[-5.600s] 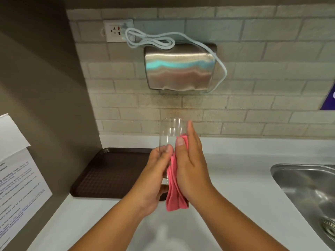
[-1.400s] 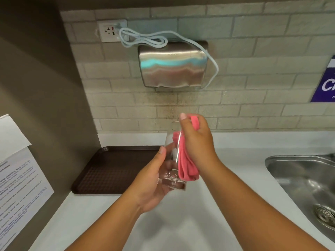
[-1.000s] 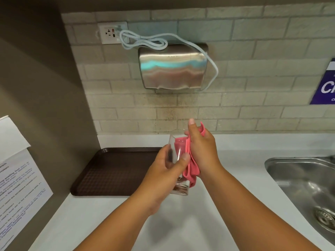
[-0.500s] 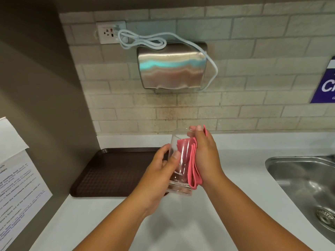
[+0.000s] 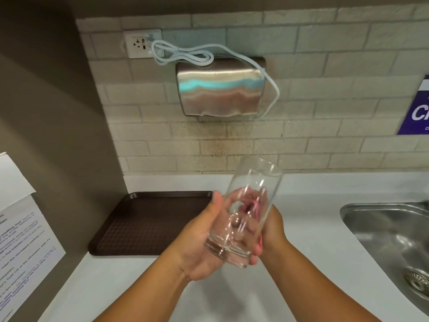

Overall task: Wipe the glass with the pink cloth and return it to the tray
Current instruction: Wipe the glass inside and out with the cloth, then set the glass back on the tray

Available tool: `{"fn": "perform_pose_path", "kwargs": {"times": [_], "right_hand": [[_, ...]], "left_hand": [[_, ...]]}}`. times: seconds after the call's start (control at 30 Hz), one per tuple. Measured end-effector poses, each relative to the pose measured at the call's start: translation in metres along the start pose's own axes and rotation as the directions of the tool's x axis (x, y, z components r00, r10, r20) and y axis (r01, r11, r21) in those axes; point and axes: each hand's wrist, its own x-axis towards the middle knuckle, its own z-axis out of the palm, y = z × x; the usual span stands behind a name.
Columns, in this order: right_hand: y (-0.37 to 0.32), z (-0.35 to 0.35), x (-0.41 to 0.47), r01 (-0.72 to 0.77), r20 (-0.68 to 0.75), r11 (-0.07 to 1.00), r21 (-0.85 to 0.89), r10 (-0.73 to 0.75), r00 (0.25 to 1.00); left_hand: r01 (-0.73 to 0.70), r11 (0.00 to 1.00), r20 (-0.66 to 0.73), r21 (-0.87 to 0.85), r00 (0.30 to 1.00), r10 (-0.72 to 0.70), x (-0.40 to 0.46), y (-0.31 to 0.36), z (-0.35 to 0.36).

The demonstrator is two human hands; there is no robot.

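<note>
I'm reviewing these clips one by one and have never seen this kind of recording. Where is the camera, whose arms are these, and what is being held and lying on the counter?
There is no machine here. The one picture comes from a camera worn on a person's head, looking forward and down at their own bare arms. The left hand holds a clear glass, tilted with its mouth away from the camera, above the white counter. The right hand is behind the glass, and the pink cloth shows mostly through the glass, so how the hand grips it is hard to see. A dark brown tray lies on the counter at left, a steel sink at right. On the tiled wall hangs a metal hand dryer.
</note>
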Motion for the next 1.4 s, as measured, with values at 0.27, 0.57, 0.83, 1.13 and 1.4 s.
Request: {"fn": "perform_pose_path", "kwargs": {"times": [0.27,0.57,0.83,1.13,1.4], "right_hand": [[0.001,-0.019,0.015,0.135,0.000,0.989,-0.063,-0.136,0.991],[-0.001,-0.017,0.022,0.202,0.059,0.957,-0.210,-0.193,0.979],[0.012,-0.019,0.030,0.164,0.071,0.938,-0.306,-0.149,0.986],[0.018,-0.035,0.036,0.228,0.057,0.856,-0.463,-0.227,0.972],[0.020,-0.050,0.033,0.282,0.139,0.689,-0.668,-0.257,0.956]], "left_hand": [[-0.063,0.996,-0.181,0.065,0.981,0.074,-0.004,0.007,-0.039],[-0.045,0.961,-0.406,0.271,0.900,0.157,-0.003,0.006,-0.069],[0.033,0.897,-0.506,0.440,0.835,0.218,0.001,-0.011,-0.105],[0.245,0.797,-0.707,0.551,0.645,0.290,0.019,-0.042,-0.161],[0.348,0.759,-0.763,0.550,0.580,0.286,0.029,-0.058,-0.202]]}}
